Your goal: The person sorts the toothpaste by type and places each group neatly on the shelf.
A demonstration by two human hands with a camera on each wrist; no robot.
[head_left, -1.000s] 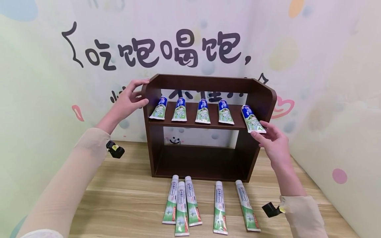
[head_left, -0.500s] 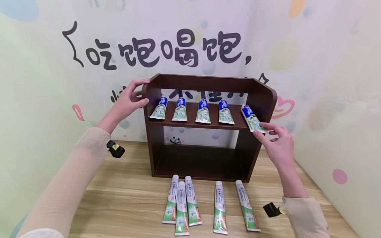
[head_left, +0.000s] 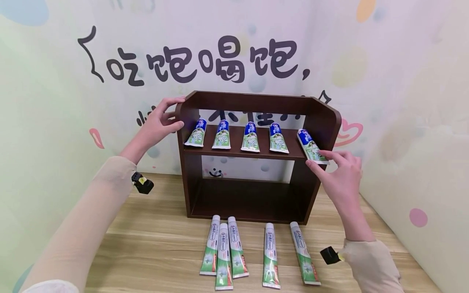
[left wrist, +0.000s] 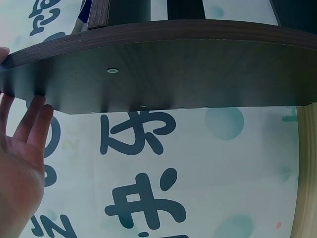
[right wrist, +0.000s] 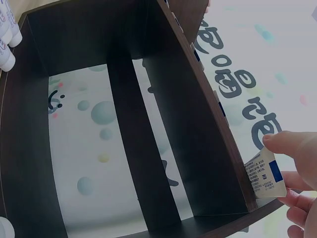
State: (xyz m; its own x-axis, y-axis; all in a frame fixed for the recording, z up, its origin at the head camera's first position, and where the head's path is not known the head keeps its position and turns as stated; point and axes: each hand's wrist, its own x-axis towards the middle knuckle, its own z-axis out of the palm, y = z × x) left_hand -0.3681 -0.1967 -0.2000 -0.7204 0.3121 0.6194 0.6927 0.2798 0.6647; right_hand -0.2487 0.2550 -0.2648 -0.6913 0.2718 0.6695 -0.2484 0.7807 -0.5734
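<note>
A dark brown two-tier shelf [head_left: 249, 185] stands on the table. At its upper left side panel, my left hand [head_left: 155, 122] holds the edge, thumb at the front and fingers against the outer face; the left wrist view shows fingertips [left wrist: 37, 111] on that panel. My right hand [head_left: 342, 175] pinches the crimped end of a blue and green toothpaste tube [head_left: 309, 144] between thumb and fingers. That tube lies at the right end of the upper shelf board, its end jutting past the front edge. In the right wrist view, the tube's printed underside [right wrist: 265, 176] shows.
Several matching blue and green tubes [head_left: 250, 138] lie in a row on the upper board. In front of the shelf, several white and green toothpaste tubes [head_left: 271, 256] lie on the wooden table [head_left: 157, 244]. A printed wall [head_left: 234, 24] stands close behind.
My right hand's thumb and fingers have shifted slightly around the right tube's end, and that wrist has turned a little. The left hand and the other tubes stay put.
</note>
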